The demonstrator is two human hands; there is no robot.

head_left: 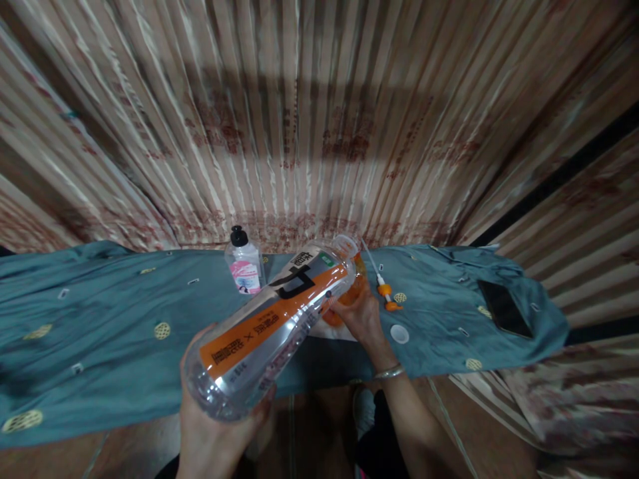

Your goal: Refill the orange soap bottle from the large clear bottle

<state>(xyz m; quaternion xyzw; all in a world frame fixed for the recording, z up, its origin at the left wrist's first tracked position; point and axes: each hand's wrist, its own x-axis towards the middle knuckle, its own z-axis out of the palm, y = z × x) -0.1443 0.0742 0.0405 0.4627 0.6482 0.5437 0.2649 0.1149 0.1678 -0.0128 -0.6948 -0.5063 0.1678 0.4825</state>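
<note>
Fingers (265,402) closed, lg btl (279,313) being held tilted by L hand (214,426), amber btl (357,286) being gripped by R hand (363,318), phone (504,308) lying nr R edge, cloth (120,286) stretching wide L.

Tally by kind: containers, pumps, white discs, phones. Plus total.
Containers: 3 (large clear bottle with orange label, small black-capped bottle, orange container partly hidden by a hand)
Pumps: 1 (orange-and-white pump)
White discs: 1 (round white disc)
Phones: 1 (black phone)
Total: 6
</note>
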